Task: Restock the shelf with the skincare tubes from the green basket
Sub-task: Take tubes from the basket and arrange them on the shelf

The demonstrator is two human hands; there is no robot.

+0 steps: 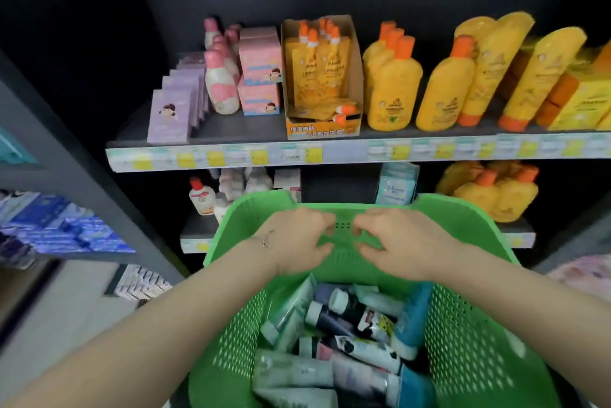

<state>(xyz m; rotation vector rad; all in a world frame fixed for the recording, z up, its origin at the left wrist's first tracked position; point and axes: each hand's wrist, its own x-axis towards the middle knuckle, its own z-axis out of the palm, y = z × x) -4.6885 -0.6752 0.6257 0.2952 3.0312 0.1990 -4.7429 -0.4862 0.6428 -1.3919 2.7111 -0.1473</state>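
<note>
**Both hands hovering over the green basket, tubes lying inside**

You're holding both hands over the far end of the green basket (469,325), and neither one is carrying anything. Your left hand (297,239) is hanging in front of the basket's far wall, fingers half curled, thumb apart from them, nothing between them. Your right hand (400,242) is mirroring it just beside, fingers bent in the same loose way and gripping nothing. The fingertips of the two hands are pointing at each other with a small gap between them. Whether they're brushing the basket's wall behind them, I cannot tell. A thin bracelet (264,244) is sitting on your left wrist.

The skincare tubes (330,335) are lying in a jumbled heap on the basket's floor, between your forearms. There are pale ones, dark ones with white caps, and a blue one leaning against the basket's right wall.

Beyond the basket, the shelf (231,131) is running across above its far rim. Straight above the basket, a cardboard box (355,77) of orange pouches is standing on it. Above and to the right of the basket, yellow bottles (393,93) with orange caps are lining up. Above and to the left, pink boxes (259,70), a pink-capped bottle (221,90) and purple boxes (170,116) are standing. Just behind the basket's far rim, one level lower, a pale blue packet (396,182) is showing.
</note>
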